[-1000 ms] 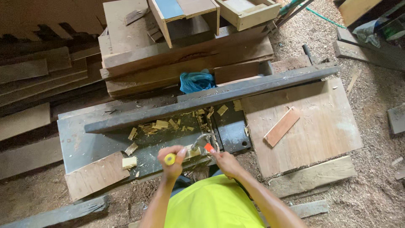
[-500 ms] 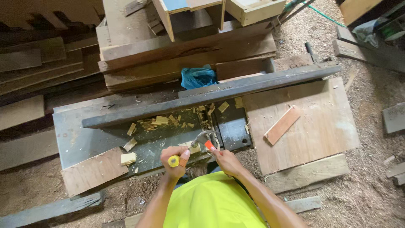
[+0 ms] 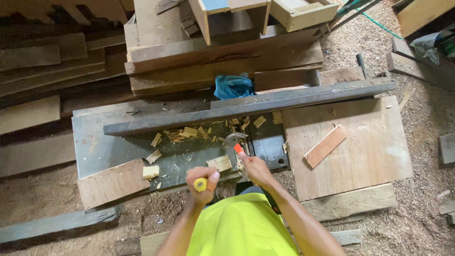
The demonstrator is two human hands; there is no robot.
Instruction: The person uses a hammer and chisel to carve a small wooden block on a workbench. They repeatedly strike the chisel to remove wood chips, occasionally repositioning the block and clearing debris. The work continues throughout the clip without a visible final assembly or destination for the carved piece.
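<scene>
My left hand (image 3: pixel 201 181) is closed around a yellow tool handle (image 3: pixel 200 185), near the front edge of a grey metal bench (image 3: pixel 95 142). My right hand (image 3: pixel 253 168) grips a hammer with an orange handle (image 3: pixel 238 148). Its metal head (image 3: pixel 234 138) is lifted over the bench. A small pale wood block (image 3: pixel 219 163) lies between my two hands. Wood chips (image 3: pixel 189 132) are strewn across the bench behind it. The tool's working end is hidden by my hand.
A long dark metal bar (image 3: pixel 246 106) crosses the bench. A plywood sheet (image 3: pixel 360 156) with a reddish strip (image 3: pixel 324 146) lies to the right, and a brown board (image 3: pixel 111 182) to the left. Stacked planks, wooden boxes (image 3: pixel 303 12) and a blue cloth (image 3: pixel 232 86) lie behind. Sawdust covers the ground.
The hammer head has risen a little above the bench. My left hand has stayed in place on the yellow handle.
</scene>
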